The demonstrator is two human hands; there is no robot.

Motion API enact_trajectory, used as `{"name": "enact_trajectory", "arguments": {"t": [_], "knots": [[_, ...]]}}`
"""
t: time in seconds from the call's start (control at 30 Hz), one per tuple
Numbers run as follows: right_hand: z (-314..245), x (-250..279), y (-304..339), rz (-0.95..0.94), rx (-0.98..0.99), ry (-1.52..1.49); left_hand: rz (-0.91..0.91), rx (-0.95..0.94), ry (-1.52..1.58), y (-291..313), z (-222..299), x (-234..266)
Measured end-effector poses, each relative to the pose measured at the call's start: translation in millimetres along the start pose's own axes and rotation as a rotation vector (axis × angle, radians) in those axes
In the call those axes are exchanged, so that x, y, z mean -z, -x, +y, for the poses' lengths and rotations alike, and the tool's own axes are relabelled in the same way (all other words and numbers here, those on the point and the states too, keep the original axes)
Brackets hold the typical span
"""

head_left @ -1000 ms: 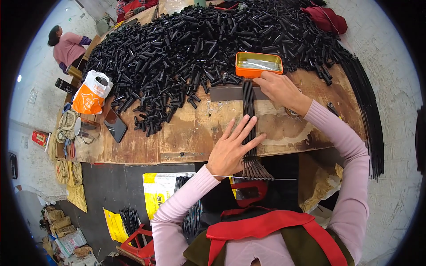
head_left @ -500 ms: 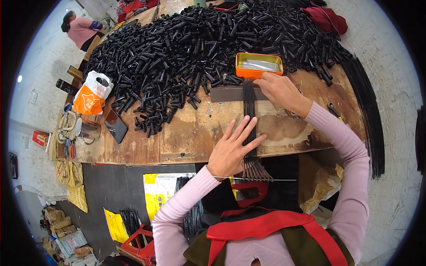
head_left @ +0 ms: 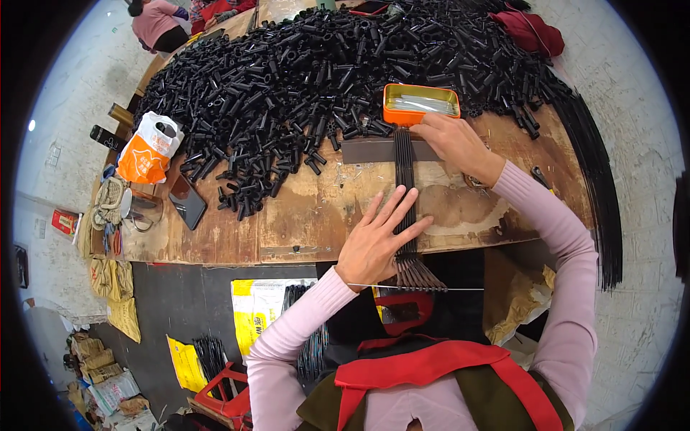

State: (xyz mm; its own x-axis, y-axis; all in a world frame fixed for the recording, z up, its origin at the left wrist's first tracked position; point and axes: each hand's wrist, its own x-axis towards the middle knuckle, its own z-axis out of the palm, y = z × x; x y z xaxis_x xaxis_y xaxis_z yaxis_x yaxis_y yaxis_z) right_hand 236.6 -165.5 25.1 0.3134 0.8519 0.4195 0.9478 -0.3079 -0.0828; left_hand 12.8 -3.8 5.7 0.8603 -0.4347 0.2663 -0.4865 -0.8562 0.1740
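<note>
A narrow row of thin black rods (head_left: 405, 171) lies side by side on the wooden table, running from near the orange tin to past the front edge. My left hand (head_left: 370, 248) rests flat across the rods, fingers spread. Beyond the table edge their near ends fan out along a thin straight wire (head_left: 463, 289). My right hand (head_left: 454, 144) is at the far ends of the rods, its thumb and fingers pinched together; whatever they hold is too small to make out. Under the rods' far part lies a flat dark bar (head_left: 366, 151). The orange tin (head_left: 421, 117) with thin pale pins stands just beyond.
A large heap of black plastic tubes (head_left: 287, 93) covers the far table. At left are a phone (head_left: 187, 202) and an orange-white bag (head_left: 149, 149). Pliers (head_left: 540, 177) lie at right, beside long black rods (head_left: 596, 194) hanging over the edge. Another person (head_left: 159, 25) is at far left.
The person at far left has shifted to the right and toward the top. My right hand has moved slightly; my left hand stays flat on the rods.
</note>
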Motion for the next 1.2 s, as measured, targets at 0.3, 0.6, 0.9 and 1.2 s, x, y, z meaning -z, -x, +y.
{"name": "enact_trajectory", "arguments": {"t": [0.3, 0.6, 0.9, 1.2], "knots": [[-1, 1, -8, 0.132, 0.036, -0.151, -0.019, 0.004, 0.003, 0, 0, 3], [5, 16, 7, -0.008, -0.097, 0.069, 0.007, -0.008, -0.012, 2, 1, 2], [6, 6, -12, 0.03, -0.001, -0.147, 0.012, -0.012, -0.017, 2, -2, 2], [65, -2, -54, -0.236, -0.308, 0.136, 0.027, -0.005, -0.063, 1, 8, 10]]}}
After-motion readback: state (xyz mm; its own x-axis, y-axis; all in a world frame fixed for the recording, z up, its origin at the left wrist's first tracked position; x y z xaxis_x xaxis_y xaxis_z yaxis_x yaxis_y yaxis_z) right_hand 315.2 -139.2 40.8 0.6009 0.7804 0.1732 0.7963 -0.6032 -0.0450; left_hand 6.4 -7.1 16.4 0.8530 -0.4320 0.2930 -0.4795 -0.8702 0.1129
